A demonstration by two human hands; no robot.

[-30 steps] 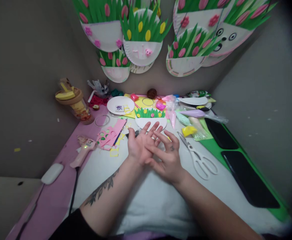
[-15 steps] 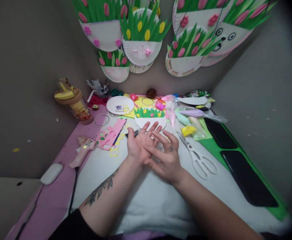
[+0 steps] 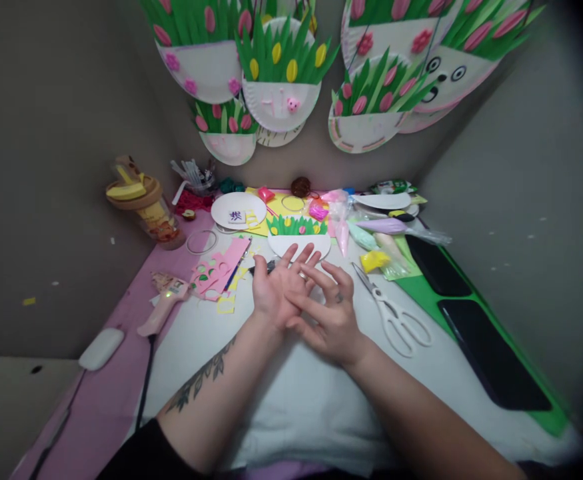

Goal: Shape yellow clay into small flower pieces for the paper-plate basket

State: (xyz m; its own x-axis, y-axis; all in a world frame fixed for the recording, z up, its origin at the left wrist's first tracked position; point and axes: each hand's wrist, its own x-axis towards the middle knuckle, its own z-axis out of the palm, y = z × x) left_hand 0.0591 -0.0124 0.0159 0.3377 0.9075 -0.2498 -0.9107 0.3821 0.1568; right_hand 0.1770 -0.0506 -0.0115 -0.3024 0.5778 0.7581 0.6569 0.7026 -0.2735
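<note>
My left hand (image 3: 271, 293) lies palm up above the white cloth, its fingers stretched out. Across that palm rests my right hand (image 3: 328, 313), fingers spread and slightly bent, the fingertips touching the left palm and fingers. If anything small sits between the two hands, it is hidden. Just beyond the fingertips is a half paper plate (image 3: 298, 247) with green paper grass and small yellow and pink flowers. White-handled scissors (image 3: 395, 313) lie to the right of my right hand, blades partly apart. Pink paper with cut-out holes (image 3: 224, 267) is left of my left hand.
A pink glue gun (image 3: 164, 307) with a lit green light and a cord lies at the left. Bags of coloured clay (image 3: 366, 233) are at the back right, near two black trays (image 3: 491, 353). Decorated paper plates (image 3: 281, 103) hang on the wall.
Both hands keep nearly the same pose, the right fingertips still against the left palm. The whole view has shifted very slightly.
</note>
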